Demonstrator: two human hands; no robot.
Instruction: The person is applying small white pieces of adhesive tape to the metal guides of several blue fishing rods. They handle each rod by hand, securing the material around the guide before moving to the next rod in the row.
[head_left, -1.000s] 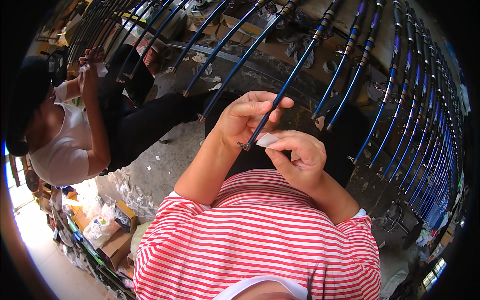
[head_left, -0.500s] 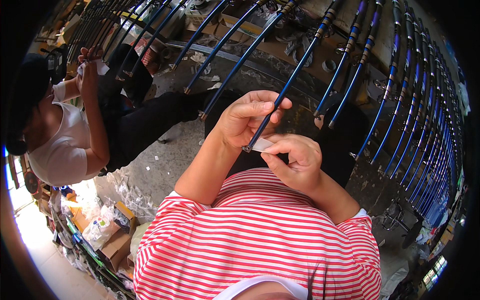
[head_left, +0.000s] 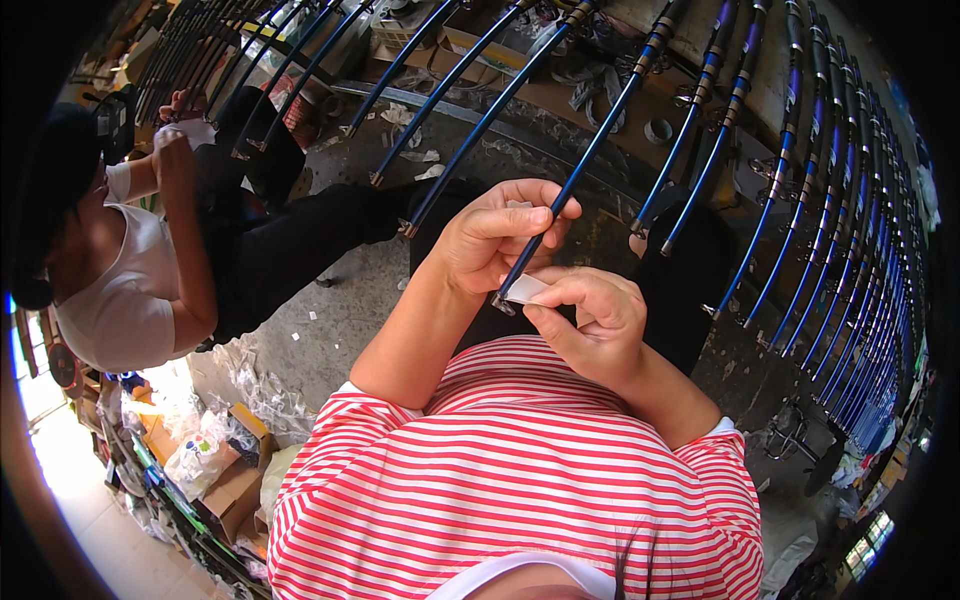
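A blue fishing rod slants down toward me from the rack side, its lower end in front of my striped shirt. My left hand is closed around it, thumb on the near side, a little above that end. At the tip is a small metal guide. Between the thumb and fingers of my right hand is a small white piece of paper or cloth, pressed against the rod just above the guide. Its far edge is hidden behind the rod.
Many more blue rods hang in a row on both sides, tips toward me. A person in a white top works at the left, holding something white. Boxes and plastic bags lie lower left. Paper scraps dot the floor.
The rod has turned slightly, and its metal guide now points lower and to the right. My hands have barely moved. The person at the left has shifted their hands.
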